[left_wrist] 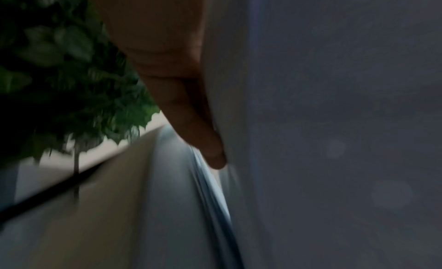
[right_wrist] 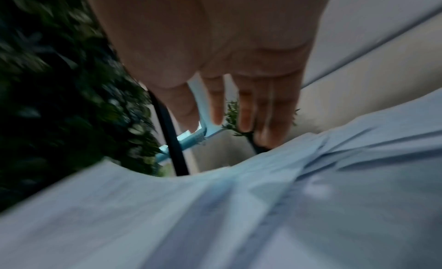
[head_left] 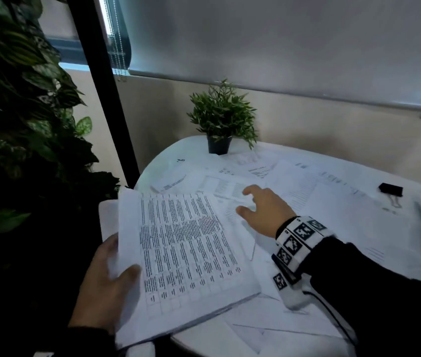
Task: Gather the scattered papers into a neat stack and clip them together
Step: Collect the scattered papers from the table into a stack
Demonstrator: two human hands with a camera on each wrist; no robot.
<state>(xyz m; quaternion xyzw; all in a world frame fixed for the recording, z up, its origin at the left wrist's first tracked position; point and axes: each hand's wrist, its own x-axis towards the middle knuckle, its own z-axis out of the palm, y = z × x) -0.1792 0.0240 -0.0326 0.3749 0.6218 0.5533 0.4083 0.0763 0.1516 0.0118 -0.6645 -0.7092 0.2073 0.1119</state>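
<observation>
My left hand [head_left: 106, 276] grips a thick stack of printed papers [head_left: 186, 253] by its left edge, thumb on top, holding it tilted over the near left rim of the round white table [head_left: 157, 163]. In the left wrist view a finger [left_wrist: 191, 121] lies flat against the underside of the stack [left_wrist: 311, 121]. My right hand [head_left: 261, 210] hovers open over loose sheets [head_left: 230, 186] in the middle of the table, fingers spread and straight [right_wrist: 244, 106]. More loose sheets [head_left: 346, 217] cover the right side. A black binder clip [head_left: 391, 189] lies on them at the far right.
A small potted plant [head_left: 221, 119] stands at the table's far edge. Large dark foliage [head_left: 18, 112] and a black post [head_left: 106, 94] fill the left. A wall and a window blind [head_left: 281, 47] are behind the table.
</observation>
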